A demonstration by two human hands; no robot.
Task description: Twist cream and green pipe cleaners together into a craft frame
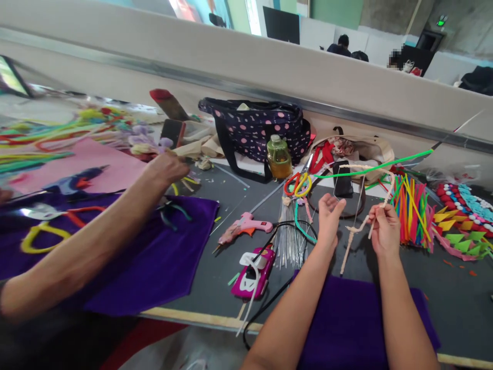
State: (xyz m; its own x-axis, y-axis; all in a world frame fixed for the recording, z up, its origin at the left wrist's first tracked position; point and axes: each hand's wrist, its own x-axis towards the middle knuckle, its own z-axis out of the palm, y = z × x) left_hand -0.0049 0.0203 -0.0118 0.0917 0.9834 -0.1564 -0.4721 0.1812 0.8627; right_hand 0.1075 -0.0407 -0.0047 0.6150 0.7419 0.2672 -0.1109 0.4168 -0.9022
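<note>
My right hand [385, 231] pinches a cream pipe cleaner [352, 239] that twists down toward the grey table [450, 288] and curls up past a black phone [342, 179]. My left hand [329, 216] is raised beside it, palm up with fingers apart, close to the cream strand but not gripping it. Both forearms lie over a purple cloth [346, 324] at the table's near edge.
A co-worker's arm [100, 241] reaches across another purple cloth at left. A pink glue gun [246, 226], a pink holder [254, 275] with black cord, a bundle of coloured pipe cleaners [410, 213], a dotted bag [258, 128] and a green-capped bottle [279, 156] crowd the table.
</note>
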